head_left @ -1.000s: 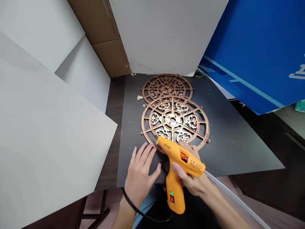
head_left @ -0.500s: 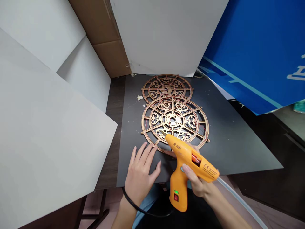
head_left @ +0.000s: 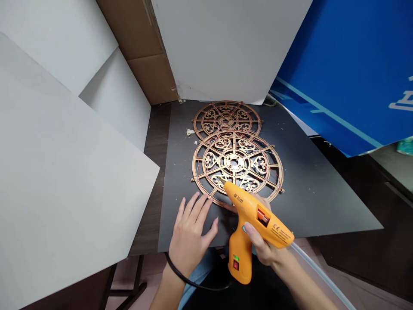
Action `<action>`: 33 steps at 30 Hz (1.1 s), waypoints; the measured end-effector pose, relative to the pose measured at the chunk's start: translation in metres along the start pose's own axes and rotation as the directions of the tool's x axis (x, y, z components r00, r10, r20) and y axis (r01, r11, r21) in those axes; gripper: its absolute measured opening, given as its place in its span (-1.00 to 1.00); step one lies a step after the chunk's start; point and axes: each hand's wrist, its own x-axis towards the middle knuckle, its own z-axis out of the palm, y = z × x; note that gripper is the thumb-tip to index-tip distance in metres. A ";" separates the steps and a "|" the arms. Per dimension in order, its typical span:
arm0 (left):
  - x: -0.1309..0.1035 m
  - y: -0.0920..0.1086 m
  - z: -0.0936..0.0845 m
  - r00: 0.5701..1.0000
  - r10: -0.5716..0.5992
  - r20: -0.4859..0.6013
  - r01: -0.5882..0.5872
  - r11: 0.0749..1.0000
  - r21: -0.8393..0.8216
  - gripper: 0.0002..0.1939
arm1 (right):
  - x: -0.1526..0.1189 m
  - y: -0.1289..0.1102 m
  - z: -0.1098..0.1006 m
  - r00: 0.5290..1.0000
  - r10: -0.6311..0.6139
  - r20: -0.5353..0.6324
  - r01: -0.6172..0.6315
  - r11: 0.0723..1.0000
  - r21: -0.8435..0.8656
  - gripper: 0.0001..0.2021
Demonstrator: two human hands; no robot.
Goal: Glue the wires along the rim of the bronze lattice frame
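My right hand (head_left: 263, 243) is closed around a yellow-orange hot glue gun (head_left: 243, 206), thumb on its side near a blue button. A green light glows above the red switch on its handle, and a clear glue stick (head_left: 322, 269) trails from the back. Its nozzle is over the lower left part of a round wooden openwork wheel (head_left: 234, 162) strung with thin red wires; whether the tip touches cannot be seen. My left hand (head_left: 192, 228) lies flat with fingers spread, fingertips at the wheel's near rim. Behind, a second similar wheel (head_left: 226, 120) is partly covered by the first.
A dark board (head_left: 309, 181) lies under the wheels, with small white scraps (head_left: 190, 132) on it. White panels (head_left: 74, 172) stand at the left, a cardboard box (head_left: 145, 64) and white panel (head_left: 226, 47) behind, a blue printed panel (head_left: 348, 77) at right. A black cord (head_left: 196, 286) crosses my left wrist.
The glue gun's rear end and handle have shifted slightly left and tilted, while its nozzle stays over nearly the same spot. My left hand and both wheels have not moved.
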 end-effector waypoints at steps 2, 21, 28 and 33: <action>0.000 0.000 0.000 1.000 -0.001 0.007 0.001 1.000 -0.001 -0.56 | -0.001 0.002 0.001 1.000 0.002 -0.001 -0.002 1.000 -0.009 -0.80; 0.000 0.000 -0.001 1.000 -0.001 0.010 0.001 1.000 0.001 -0.56 | -0.001 0.003 0.002 1.000 0.009 0.029 -0.008 0.999 -0.038 -0.81; 0.001 0.000 -0.001 1.000 0.001 0.010 -0.001 1.000 0.002 -0.54 | -0.003 0.006 0.002 1.000 -0.012 0.025 0.013 0.999 -0.037 -0.74; 0.000 0.000 -0.002 1.000 0.000 0.008 0.000 1.000 -0.003 -0.55 | -0.004 0.008 0.003 0.999 -0.044 0.015 0.045 0.998 -0.051 -0.71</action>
